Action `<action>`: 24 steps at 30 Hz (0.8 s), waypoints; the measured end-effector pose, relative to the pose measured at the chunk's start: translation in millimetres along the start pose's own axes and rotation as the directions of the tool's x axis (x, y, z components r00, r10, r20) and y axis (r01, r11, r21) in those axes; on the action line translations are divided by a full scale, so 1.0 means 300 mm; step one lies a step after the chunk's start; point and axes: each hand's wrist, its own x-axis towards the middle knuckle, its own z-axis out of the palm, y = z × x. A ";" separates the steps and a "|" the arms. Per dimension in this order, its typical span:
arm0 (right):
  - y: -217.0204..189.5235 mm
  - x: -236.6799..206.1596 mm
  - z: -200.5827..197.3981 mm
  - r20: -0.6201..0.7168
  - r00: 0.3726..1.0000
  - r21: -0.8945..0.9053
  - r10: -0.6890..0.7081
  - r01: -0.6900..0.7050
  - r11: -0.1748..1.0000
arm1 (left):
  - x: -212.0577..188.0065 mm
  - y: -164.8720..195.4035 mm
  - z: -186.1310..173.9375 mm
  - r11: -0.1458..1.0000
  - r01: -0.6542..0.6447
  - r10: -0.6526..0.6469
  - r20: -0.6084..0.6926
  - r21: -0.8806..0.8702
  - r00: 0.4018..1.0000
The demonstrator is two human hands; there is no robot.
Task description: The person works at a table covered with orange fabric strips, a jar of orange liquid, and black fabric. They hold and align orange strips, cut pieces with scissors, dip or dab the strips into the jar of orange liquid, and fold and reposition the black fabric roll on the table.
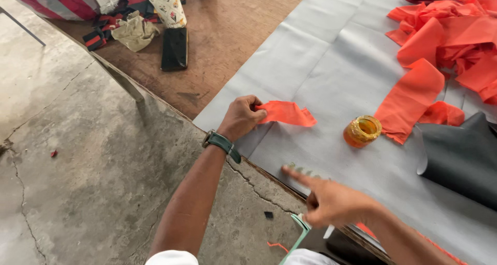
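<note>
Two hands of mine are in view, and only one has anything in it. Nearest me, my right hand (331, 203) hangs over the table edge with the forefinger stretched out, its tip at the edge of the grey cloth sheet (321, 78), the other fingers curled in, holding nothing. Just under it, at my lap, a pale green edge (296, 233) shows, too cut off to tell what it is.

Further out, my left hand (242, 117), with a dark green wristwatch (221, 143) on the wrist, is closed in a pinch on one end of a small orange scrap of fabric (286, 113). The scrap lies flat on the grey sheet near the table's edge, its free end trailing to the right. It looks light, thin and limp, so I judge it would fold or slide at any pull; the end or a corner is the place to grip it.

Beyond that stands a small round amber jar with a gold rim (362, 131), beside a long orange strip (411, 97), with a dark grey piece of cloth (458, 159) to its right. Farthest away, a heap of orange cloth pieces (455, 27) lies on the sheet, and a black phone (174, 48) rests on the bare brown wooden tabletop (228, 32).
</note>
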 end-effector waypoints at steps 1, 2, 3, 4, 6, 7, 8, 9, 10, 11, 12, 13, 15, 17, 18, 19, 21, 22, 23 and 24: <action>-0.028 0.010 -0.003 0.011 0.999 -0.112 0.045 -0.044 0.993 | 0.008 0.000 -0.004 1.000 -0.013 0.013 -0.003 0.006 1.000; -0.056 0.020 -0.016 -0.063 0.998 -0.093 0.031 -0.037 0.995 | 0.017 0.000 -0.007 1.000 -0.020 0.020 -0.012 0.007 1.000; -0.081 0.026 -0.030 -0.123 0.992 -0.069 0.024 -0.033 0.997 | 0.019 -0.004 -0.009 1.000 -0.011 0.011 -0.017 0.007 1.000; -0.103 0.029 -0.037 -0.181 0.983 -0.041 0.024 -0.032 0.999 | 0.023 -0.006 -0.010 1.000 0.001 0.000 -0.017 0.006 1.000; -0.135 0.035 -0.031 -0.147 0.978 -0.213 -0.150 0.117 0.970 | 0.027 -0.015 -0.016 1.000 0.001 -0.001 -0.004 0.018 1.000; -0.149 0.045 -0.035 -0.128 0.963 -0.304 -0.236 0.188 0.934 | 0.040 -0.018 -0.022 1.000 -0.011 0.012 -0.002 0.021 1.000; -0.163 0.058 -0.038 -0.176 0.973 -0.291 -0.152 0.097 0.952 | 0.045 -0.022 -0.026 1.000 -0.009 0.009 -0.003 0.008 1.000; -0.175 0.071 -0.040 -0.213 0.975 -0.267 -0.060 0.001 0.964 | 0.045 -0.028 -0.027 1.000 0.006 -0.006 0.001 -0.007 1.000; -0.184 0.080 -0.039 -0.254 0.967 -0.241 0.034 -0.097 0.966 | 0.050 -0.032 -0.027 1.000 0.016 -0.015 0.006 -0.025 1.000; -0.191 0.088 -0.035 -0.204 0.979 -0.288 0.016 -0.076 0.955 | 0.051 -0.038 -0.029 1.000 0.004 -0.003 0.003 -0.017 1.000; -0.199 0.096 -0.035 -0.162 0.987 -0.330 0.002 -0.056 0.942 | 0.054 -0.041 -0.028 1.000 -0.017 0.017 0.007 -0.009 1.000; -0.205 0.102 -0.036 -0.124 0.992 -0.378 -0.009 -0.039 0.925 | 0.059 -0.043 -0.028 0.999 -0.042 0.042 0.007 -0.007 0.999; -0.219 0.121 -0.039 -0.188 0.982 -0.426 0.001 -0.082 0.901 | 0.062 -0.046 -0.026 0.998 -0.054 0.054 -0.007 -0.010 0.999; -0.229 0.136 -0.042 -0.201 0.980 -0.454 -0.009 -0.085 0.887 | 0.067 -0.046 -0.025 0.999 -0.044 0.043 -0.013 -0.014 0.999; -0.233 0.143 -0.045 -0.185 0.983 -0.458 -0.014 -0.073 0.886 | 0.071 -0.044 -0.023 0.999 -0.029 0.029 -0.005 -0.021 1.000; -0.237 0.151 -0.046 -0.166 0.986 -0.462 -0.023 -0.057 0.885 | 0.073 -0.044 -0.024 1.000 -0.012 0.012 -0.001 -0.025 1.000; -0.251 0.174 -0.047 -0.209 0.976 -0.588 -0.064 -0.073 0.806 | 0.079 -0.043 -0.024 0.999 -0.010 0.010 -0.008 -0.032 1.000; -0.260 0.187 -0.049 -0.228 0.969 -0.645 -0.093 -0.079 0.760 | 0.081 -0.044 -0.024 0.999 -0.010 0.010 -0.012 -0.030 1.000; -0.266 0.197 -0.052 -0.241 0.967 -0.660 -0.085 -0.099 0.745 | 0.085 -0.044 -0.026 0.999 -0.014 0.013 -0.004 -0.033 1.000; -0.274 0.209 -0.050 -0.253 0.964 -0.677 -0.077 -0.120 0.726 | 0.086 -0.046 -0.026 0.999 -0.017 0.017 0.001 -0.040 1.000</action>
